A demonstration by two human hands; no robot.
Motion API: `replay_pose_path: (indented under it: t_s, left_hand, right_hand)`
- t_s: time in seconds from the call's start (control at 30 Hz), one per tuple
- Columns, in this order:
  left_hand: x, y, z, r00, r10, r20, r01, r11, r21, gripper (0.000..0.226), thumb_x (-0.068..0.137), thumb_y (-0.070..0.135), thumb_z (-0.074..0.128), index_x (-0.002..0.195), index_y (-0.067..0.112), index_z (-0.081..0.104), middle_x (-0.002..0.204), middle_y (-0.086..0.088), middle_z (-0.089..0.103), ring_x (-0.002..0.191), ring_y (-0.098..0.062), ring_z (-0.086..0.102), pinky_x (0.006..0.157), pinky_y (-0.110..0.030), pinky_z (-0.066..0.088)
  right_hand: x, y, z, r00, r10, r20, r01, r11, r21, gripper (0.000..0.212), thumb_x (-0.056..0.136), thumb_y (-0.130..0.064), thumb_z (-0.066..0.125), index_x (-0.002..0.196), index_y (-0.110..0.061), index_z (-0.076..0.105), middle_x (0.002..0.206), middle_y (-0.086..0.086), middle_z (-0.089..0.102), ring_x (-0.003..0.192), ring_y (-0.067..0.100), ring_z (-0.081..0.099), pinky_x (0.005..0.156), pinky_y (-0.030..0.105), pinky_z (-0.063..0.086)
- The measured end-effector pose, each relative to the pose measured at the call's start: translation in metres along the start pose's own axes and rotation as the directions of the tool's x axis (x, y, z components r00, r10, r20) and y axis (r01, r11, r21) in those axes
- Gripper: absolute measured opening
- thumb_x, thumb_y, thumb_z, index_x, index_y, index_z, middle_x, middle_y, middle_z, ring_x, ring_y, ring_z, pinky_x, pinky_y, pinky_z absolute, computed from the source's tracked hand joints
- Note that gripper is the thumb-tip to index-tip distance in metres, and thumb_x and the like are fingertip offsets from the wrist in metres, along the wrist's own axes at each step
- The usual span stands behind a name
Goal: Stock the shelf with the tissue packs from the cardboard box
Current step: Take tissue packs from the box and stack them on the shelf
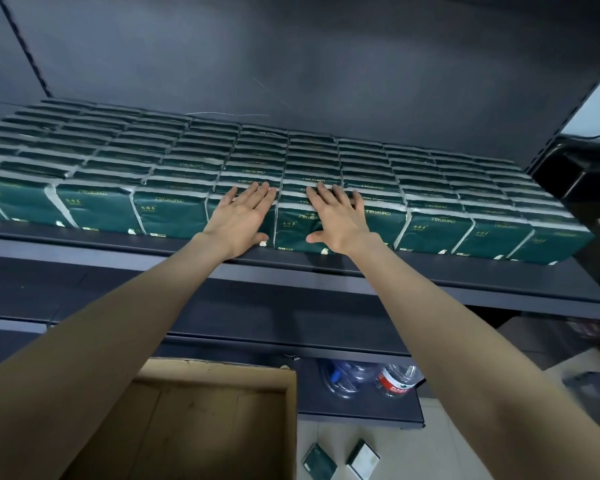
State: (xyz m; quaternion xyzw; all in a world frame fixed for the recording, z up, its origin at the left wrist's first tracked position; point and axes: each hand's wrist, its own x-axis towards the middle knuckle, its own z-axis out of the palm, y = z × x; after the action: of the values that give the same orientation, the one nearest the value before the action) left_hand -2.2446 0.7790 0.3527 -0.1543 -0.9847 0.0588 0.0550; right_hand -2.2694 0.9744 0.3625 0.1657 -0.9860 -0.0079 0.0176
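Note:
Several rows of dark green tissue packs [174, 213] fill the dark shelf [291, 271] from left to right, packed tight to its back. My left hand [238, 218] lies flat with straight fingers on the front pack near the middle. My right hand [340, 220] presses flat on the neighbouring pack [293, 230], thumb spread to the left. Neither hand holds anything. The cardboard box [219, 417] stands open below on the floor, and its visible inside shows no packs.
Two tissue packs [319, 464] lie on the floor to the right of the box. Plastic water bottles [395, 379] sit on the lowest shelf. A black object [575, 181] stands at the shelf's right end. Lower shelves run beneath.

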Motion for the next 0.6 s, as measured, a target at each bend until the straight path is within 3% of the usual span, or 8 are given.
replay_pose_path:
  t_s: [0.17,0.27,0.47,0.6]
  left_hand:
    - [0.001,0.001,-0.014,0.995,-0.005,0.097,0.004,1.0,0.001,0.095,0.089,0.041,0.06,0.151,0.012,-0.005,0.16,-0.007,-0.005,0.147,-0.021,-0.002,0.119,-0.042,0.002]
    - [-0.001,0.004,-0.035,0.992,-0.007,0.123,0.011,1.0,-0.025,0.1,0.084,0.043,0.067,0.152,0.013,-0.001,0.16,-0.007,-0.001,0.147,-0.023,-0.001,0.118,-0.045,0.001]
    - [-0.005,0.034,-0.09,0.998,0.009,0.063,0.003,0.982,-0.186,0.095,0.077,0.04,0.075,0.15,0.013,0.021,0.155,-0.01,0.026,0.141,-0.028,0.026,0.111,-0.04,0.027]
    - [-0.007,0.075,-0.112,0.993,0.004,0.116,0.028,0.963,-0.267,0.093,0.073,0.04,0.079,0.148,0.016,0.028,0.147,-0.009,0.041,0.135,-0.028,0.037,0.107,-0.04,0.035]
  right_hand:
    - [0.0,-0.004,-0.008,0.998,0.013,0.062,-0.012,1.0,-0.019,0.099,0.082,-0.042,0.069,0.153,-0.021,0.004,0.161,0.004,0.003,0.147,0.028,0.001,0.116,0.051,0.0]
    - [-0.003,-0.003,-0.024,0.995,0.013,0.104,-0.02,0.998,0.065,0.107,0.076,-0.04,0.076,0.153,-0.021,0.004,0.161,0.005,0.003,0.147,0.028,0.003,0.116,0.051,0.005]
    - [-0.034,0.028,-0.074,0.993,0.006,0.115,-0.044,0.943,0.33,0.091,0.076,-0.022,0.08,0.149,-0.014,0.026,0.15,0.011,0.037,0.137,0.028,0.035,0.11,0.04,0.033]
    - [-0.075,0.065,-0.094,0.988,0.013,0.151,-0.062,0.944,0.324,0.077,0.076,-0.022,0.08,0.142,-0.013,0.041,0.14,0.014,0.047,0.127,0.029,0.045,0.102,0.034,0.039]
